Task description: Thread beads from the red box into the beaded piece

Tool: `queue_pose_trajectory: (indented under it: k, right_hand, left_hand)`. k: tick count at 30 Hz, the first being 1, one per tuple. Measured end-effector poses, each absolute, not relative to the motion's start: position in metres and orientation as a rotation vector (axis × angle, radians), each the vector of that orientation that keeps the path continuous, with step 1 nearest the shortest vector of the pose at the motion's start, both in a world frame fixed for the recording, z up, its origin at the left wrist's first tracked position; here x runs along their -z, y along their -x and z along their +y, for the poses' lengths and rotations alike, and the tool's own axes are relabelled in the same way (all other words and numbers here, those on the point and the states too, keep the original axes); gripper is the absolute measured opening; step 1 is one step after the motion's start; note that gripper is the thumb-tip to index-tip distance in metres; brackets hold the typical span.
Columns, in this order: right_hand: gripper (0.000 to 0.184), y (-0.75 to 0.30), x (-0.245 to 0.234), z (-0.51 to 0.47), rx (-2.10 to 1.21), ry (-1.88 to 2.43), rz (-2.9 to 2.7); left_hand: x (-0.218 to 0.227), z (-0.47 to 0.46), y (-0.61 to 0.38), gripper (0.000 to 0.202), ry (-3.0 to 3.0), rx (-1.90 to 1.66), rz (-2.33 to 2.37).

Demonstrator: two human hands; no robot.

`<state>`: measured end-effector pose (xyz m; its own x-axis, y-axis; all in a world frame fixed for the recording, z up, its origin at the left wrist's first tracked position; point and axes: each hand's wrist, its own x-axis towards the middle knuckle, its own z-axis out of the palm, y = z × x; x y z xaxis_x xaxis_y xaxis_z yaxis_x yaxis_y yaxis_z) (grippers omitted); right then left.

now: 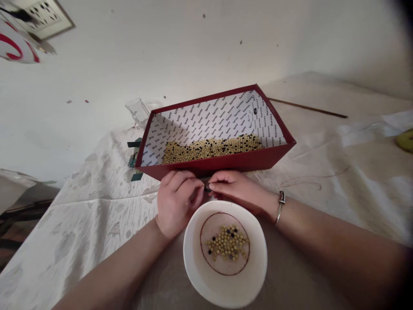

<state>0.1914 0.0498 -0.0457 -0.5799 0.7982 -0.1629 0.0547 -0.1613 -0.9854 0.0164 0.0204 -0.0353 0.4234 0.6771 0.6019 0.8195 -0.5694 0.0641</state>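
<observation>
My left hand (178,201) and my right hand (238,189) meet fingertip to fingertip just above a white bowl (196,267), both pinched shut on something small and dark that I cannot make out. The bowl holds several cream and dark beads (227,242). Right behind my hands stands a red box (226,161) with a printed white lining, tilted toward me, with a heap of cream and black beads (211,147) along its near wall. A thin reddish thread (305,181) lies on the cloth to the right of my right hand, which wears a metal bracelet.
A pale patterned tablecloth (80,215) covers the table. A clear glass (138,112) stands behind the box at the left, by dark green scraps (134,161). A thin brown stick (306,107) lies at the back right, a yellow object (405,140) at the right edge.
</observation>
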Motion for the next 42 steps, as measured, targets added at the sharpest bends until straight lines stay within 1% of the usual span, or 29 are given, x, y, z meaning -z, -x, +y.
queue_pose_trajectory:
  k: [4, 10, 16, 42]
  right_hand:
    - [0.017, -0.1913, 0.0454, 0.0502, -1.806, 0.985, -1.562]
    - [0.016, -0.1914, 0.0438, 0.0502, -1.781, 1.024, -1.576]
    - [0.016, -0.1920, 0.0476, 0.0511, -1.756, 0.995, -1.603]
    - [0.015, -0.1901, 0.0514, 0.0511, -1.761, 0.996, -1.617]
  left_hand:
    - [0.0347, 0.0200, -0.0167, 0.008, 2.452, 0.882, -1.303]
    - [0.0335, 0.0203, -0.0173, 0.005, 2.453, 0.883, -1.309]
    - [0.0330, 0.0188, -0.0180, 0.007, 2.479, 0.904, -1.330]
    - [0.0342, 0.0191, -0.0189, 0.005, 2.422, 0.845, -1.377]
